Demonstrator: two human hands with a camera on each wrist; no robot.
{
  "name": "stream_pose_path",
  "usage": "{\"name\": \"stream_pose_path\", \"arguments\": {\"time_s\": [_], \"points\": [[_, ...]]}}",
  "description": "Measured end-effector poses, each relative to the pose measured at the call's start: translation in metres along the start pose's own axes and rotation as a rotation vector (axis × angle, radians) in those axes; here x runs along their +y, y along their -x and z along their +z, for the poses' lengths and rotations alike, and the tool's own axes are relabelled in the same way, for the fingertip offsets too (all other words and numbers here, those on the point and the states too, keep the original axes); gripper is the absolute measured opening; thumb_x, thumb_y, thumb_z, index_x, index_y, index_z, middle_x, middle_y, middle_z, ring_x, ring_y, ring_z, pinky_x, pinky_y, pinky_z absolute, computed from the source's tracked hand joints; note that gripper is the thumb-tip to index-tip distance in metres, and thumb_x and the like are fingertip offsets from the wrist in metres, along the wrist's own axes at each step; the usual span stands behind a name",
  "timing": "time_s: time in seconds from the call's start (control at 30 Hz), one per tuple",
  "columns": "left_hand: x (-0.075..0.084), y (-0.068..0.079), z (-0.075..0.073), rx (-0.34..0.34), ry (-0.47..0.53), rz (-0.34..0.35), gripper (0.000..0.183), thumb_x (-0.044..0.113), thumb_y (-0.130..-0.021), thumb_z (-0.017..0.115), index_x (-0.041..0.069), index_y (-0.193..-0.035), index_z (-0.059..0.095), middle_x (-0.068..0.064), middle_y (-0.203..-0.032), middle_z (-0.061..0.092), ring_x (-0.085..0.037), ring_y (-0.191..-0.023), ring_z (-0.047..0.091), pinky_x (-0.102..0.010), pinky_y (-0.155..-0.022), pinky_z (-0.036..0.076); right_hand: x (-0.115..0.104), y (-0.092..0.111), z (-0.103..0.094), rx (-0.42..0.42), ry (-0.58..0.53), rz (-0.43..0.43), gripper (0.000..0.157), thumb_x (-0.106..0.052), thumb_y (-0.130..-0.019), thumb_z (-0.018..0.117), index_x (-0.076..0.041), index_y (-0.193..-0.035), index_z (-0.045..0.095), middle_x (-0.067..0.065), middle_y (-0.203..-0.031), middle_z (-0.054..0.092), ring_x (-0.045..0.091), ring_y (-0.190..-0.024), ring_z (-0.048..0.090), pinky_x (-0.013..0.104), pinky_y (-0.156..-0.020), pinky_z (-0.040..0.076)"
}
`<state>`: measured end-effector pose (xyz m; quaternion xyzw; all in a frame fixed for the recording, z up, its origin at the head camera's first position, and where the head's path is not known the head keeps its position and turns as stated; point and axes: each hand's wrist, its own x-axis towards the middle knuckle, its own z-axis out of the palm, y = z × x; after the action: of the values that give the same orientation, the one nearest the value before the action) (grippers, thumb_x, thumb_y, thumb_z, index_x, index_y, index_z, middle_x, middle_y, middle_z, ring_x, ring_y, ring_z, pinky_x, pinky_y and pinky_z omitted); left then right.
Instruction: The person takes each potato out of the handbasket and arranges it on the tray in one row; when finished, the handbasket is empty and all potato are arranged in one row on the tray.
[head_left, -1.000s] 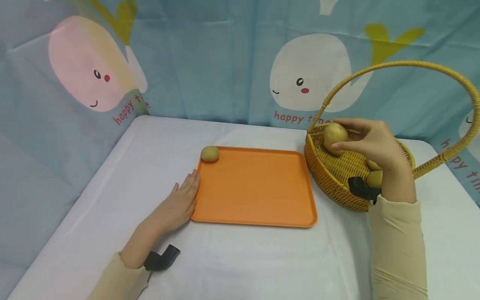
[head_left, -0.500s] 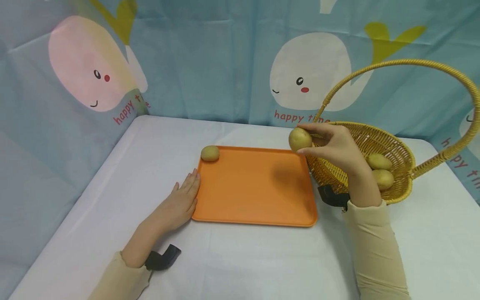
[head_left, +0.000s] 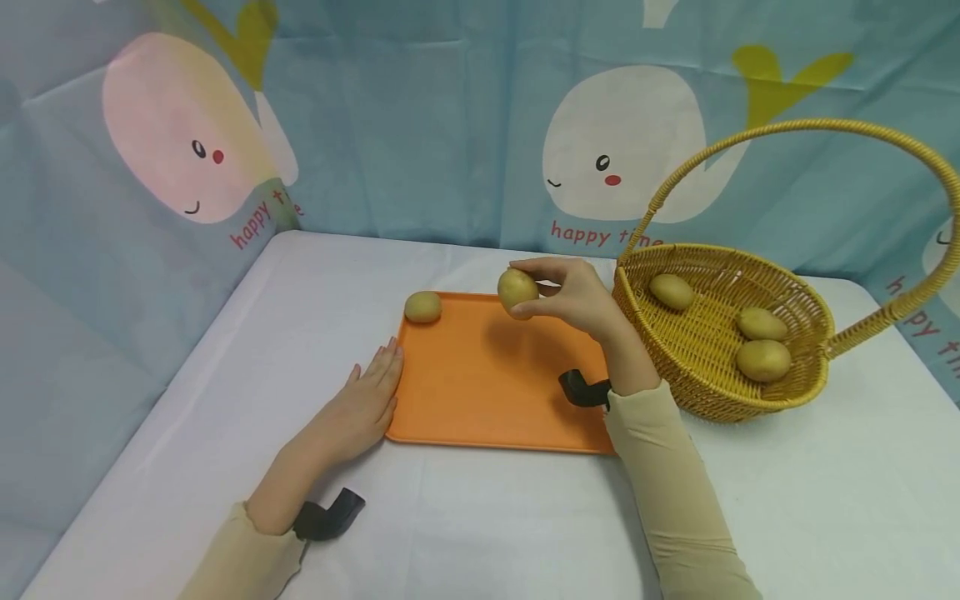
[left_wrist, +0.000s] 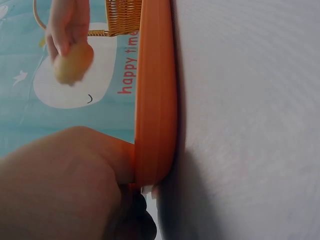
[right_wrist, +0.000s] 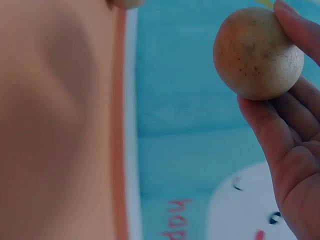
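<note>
My right hand (head_left: pixel 573 296) pinches a potato (head_left: pixel 517 292) between thumb and fingers, held above the back part of the orange tray (head_left: pixel 480 400). In the right wrist view the potato (right_wrist: pixel 257 54) shows small dark specks, and the tray below carries its shadow. My left hand (head_left: pixel 363 404) lies with straight fingers along the tray's left edge, touching it. Another potato (head_left: pixel 423 307) sits in the tray's back left corner. The left wrist view shows the tray's side (left_wrist: pixel 156 95) close to the left hand (left_wrist: pixel 75 175), with the held potato (left_wrist: pixel 74 62) farther off.
A yellow wicker basket (head_left: pixel 697 404) with a tall arched handle (head_left: pixel 795 125) stands right of the tray. Inside lie a potato (head_left: pixel 671 292) near its left wall and two more (head_left: pixel 763 360) on the right. A blue printed curtain (head_left: pixel 420 125) hangs behind the white-covered table (head_left: pixel 480 525).
My right hand has carried the potato leftward out of the basket to above the tray. The remaining potatoes in the basket have come into view. The left hand stays at the tray's edge.
</note>
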<state>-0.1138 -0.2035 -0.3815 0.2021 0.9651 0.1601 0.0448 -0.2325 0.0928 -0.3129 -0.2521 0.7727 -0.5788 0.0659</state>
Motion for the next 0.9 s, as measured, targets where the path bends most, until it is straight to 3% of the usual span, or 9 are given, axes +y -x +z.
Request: {"name": "stream_pose_path", "arguments": {"time_s": [0.4, 0.63, 0.9], "points": [[-0.002, -0.001, 0.002, -0.010, 0.010, -0.013, 0.059, 0.013, -0.098, 0.041, -0.009, -0.146, 0.015, -0.023, -0.154, 0.008, -0.037, -0.141, 0.012, -0.060, -0.108, 0.014, 0.025, -0.036, 0.041, 0.057, -0.007, 0.138, 0.053, -0.007, -0.073, 0.080, 0.000, -0.123, 0.062, 0.010, -0.120, 0.064, 0.020, -0.110, 0.059, 0.032, -0.090, 0.048], [0.000, 0.000, 0.001, 0.002, 0.019, -0.015, 0.058, 0.011, -0.098, 0.042, -0.009, -0.146, 0.016, -0.023, -0.154, 0.010, -0.037, -0.141, 0.012, -0.061, -0.107, 0.015, 0.034, -0.049, 0.054, 0.020, -0.029, 0.180, 0.049, -0.007, -0.074, 0.079, 0.000, -0.121, 0.064, 0.012, -0.115, 0.066, 0.020, -0.102, 0.062, 0.030, -0.088, 0.047], [-0.001, 0.000, 0.001, 0.006, 0.017, -0.009, 0.058, 0.010, -0.098, 0.042, -0.010, -0.146, 0.017, -0.023, -0.154, 0.010, -0.038, -0.140, 0.013, -0.062, -0.106, 0.016, 0.040, -0.054, 0.069, 0.027, -0.056, 0.314, 0.049, -0.003, -0.075, 0.077, 0.002, -0.122, 0.062, 0.017, -0.118, 0.064, 0.024, -0.106, 0.059, 0.028, -0.087, 0.046]]}}
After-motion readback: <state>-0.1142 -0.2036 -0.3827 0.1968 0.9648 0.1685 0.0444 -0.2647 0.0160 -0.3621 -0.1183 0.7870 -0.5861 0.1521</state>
